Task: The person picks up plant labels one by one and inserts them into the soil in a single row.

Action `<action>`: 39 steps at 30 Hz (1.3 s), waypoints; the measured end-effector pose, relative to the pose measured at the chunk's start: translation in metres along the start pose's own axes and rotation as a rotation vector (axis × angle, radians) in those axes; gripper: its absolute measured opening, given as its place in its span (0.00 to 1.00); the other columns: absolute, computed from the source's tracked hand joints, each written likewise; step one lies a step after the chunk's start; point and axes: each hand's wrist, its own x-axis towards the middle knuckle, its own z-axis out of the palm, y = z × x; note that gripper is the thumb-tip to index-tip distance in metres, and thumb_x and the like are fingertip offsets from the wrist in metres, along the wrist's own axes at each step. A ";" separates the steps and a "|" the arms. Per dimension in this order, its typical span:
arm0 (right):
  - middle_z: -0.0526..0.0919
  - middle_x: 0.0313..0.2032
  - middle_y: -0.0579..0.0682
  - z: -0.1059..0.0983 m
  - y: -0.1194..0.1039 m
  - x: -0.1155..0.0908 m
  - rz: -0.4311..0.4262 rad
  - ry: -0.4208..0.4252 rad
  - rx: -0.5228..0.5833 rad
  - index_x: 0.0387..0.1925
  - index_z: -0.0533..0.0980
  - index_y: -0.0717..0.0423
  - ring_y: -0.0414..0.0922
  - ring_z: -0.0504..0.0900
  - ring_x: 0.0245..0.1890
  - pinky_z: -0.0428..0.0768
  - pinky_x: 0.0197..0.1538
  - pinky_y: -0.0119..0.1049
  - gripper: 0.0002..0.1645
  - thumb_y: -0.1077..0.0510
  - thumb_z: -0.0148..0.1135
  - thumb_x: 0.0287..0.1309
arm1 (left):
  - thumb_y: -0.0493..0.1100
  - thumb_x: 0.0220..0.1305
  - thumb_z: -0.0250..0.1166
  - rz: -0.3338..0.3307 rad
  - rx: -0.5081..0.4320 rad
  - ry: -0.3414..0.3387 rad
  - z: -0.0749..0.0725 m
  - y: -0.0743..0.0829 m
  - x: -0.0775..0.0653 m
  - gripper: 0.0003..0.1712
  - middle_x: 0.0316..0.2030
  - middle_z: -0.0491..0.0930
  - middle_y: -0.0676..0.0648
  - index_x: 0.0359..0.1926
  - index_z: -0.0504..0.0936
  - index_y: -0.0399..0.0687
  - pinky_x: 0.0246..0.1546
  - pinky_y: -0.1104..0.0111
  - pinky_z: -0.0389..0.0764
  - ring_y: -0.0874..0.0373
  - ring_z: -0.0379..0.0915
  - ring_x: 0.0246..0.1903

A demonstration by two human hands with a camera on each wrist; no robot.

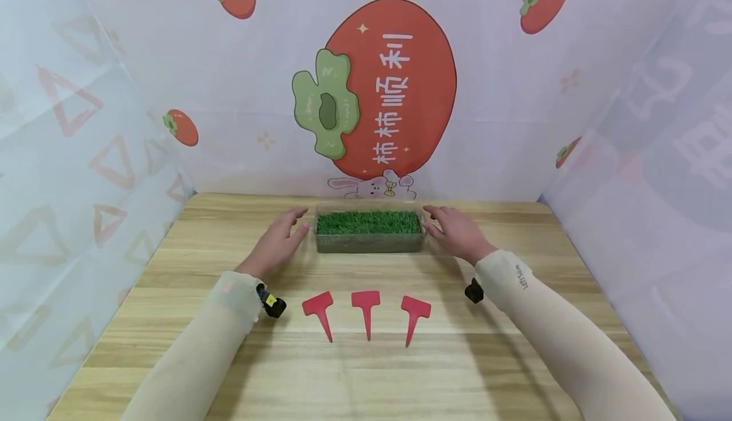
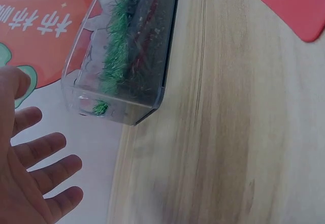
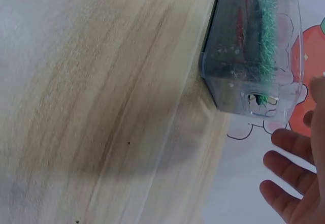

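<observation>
A clear plastic box [image 1: 370,244] with green artificial grass [image 1: 368,223] inside stands at the back of the table, between two hands. My left hand [image 1: 278,240] is just off the box's left end, fingers spread and relaxed, holding nothing. At the opposite end my right hand [image 1: 455,232] is held the same way, fingertips close to the box wall. In the left wrist view a gap shows between the fingers [image 2: 48,148] and the box corner. The right wrist view has the fingers [image 3: 289,170] beneath the box's end, loosely extended.
Three red T-shaped plant labels lie in a row in front of the box: left label [image 1: 318,305], middle label [image 1: 366,298], right label [image 1: 416,307]. A printed cloth wall [image 1: 246,154] rises behind the wooden table [image 1: 366,383], with more cloth at both sides.
</observation>
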 end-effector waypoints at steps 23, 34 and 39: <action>0.76 0.61 0.66 0.016 -0.003 0.008 0.019 -0.052 0.077 0.77 0.54 0.62 0.62 0.73 0.65 0.69 0.68 0.57 0.36 0.47 0.42 0.79 | 0.57 0.80 0.43 -0.014 -0.036 -0.107 0.013 0.001 0.014 0.34 0.77 0.54 0.43 0.80 0.50 0.56 0.70 0.42 0.61 0.38 0.60 0.71; 0.78 0.43 0.58 0.020 -0.005 0.008 0.026 -0.045 0.105 0.77 0.52 0.64 0.54 0.79 0.49 0.74 0.61 0.55 0.34 0.51 0.40 0.79 | 0.61 0.80 0.39 -0.018 0.046 -0.179 0.012 -0.005 0.017 0.35 0.80 0.45 0.47 0.80 0.37 0.73 0.74 0.41 0.48 0.41 0.44 0.77; 0.75 0.63 0.65 0.022 -0.006 0.007 0.062 -0.063 0.112 0.78 0.49 0.62 0.59 0.74 0.64 0.68 0.69 0.56 0.35 0.50 0.37 0.79 | 0.63 0.79 0.36 -0.042 0.089 -0.201 0.014 -0.006 0.018 0.34 0.79 0.47 0.44 0.78 0.32 0.80 0.73 0.39 0.49 0.40 0.42 0.78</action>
